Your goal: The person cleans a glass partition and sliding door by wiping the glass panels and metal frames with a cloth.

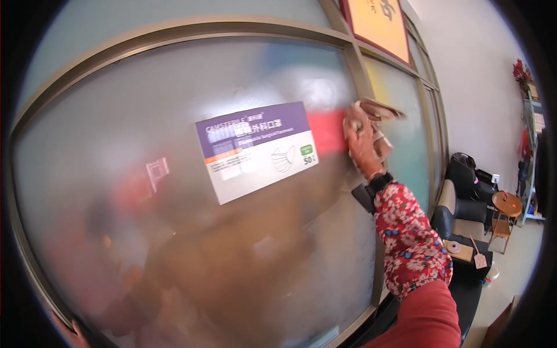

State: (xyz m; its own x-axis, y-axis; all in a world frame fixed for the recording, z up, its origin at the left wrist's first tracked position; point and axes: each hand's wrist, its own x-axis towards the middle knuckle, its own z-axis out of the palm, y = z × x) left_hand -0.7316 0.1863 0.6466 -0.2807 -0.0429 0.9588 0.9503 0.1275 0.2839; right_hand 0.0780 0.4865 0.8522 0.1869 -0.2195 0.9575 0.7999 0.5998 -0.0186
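**While we press the cloth, a flat palm serves us best**

As our right hand [361, 142] reaches up, its grip is closed around a bunched brownish cloth [382, 145], at the metal upright [354, 64] beside the frosted pane [278, 249]. One corner of the cloth juts out past the fingers, so we do well to fold it in and spread the fabric under the palm. Even pressure and straight strokes along the upright suit that narrow edge; near the mask label [261, 153], a lighter touch spares its corners. We cannot tell what our left hand grasps.
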